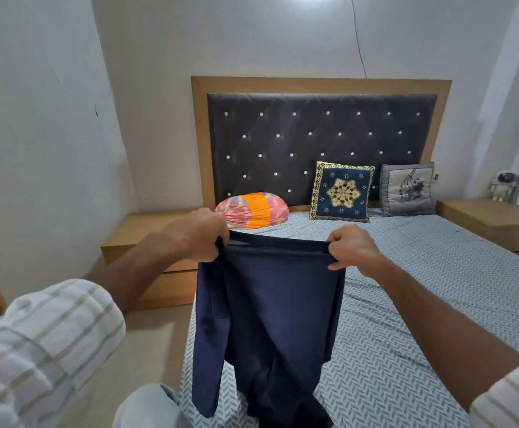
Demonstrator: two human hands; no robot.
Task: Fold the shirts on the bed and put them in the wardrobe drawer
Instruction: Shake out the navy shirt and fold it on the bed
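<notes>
Navy shirt (270, 316) above the bed (422, 304), top edge gripped by left hand (198, 236) and right hand (355, 250).

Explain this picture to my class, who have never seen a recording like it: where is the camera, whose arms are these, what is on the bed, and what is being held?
There is no machine here. The camera sits on a person's head, looking forward and down, so the two arms are that person's own. The left hand and the right hand each grip the top edge of a dark blue shirt and hold it up, so it hangs over the near corner of the bed. By the headboard lie a pink and orange pillow, a blue patterned cushion and a grey cushion.
</notes>
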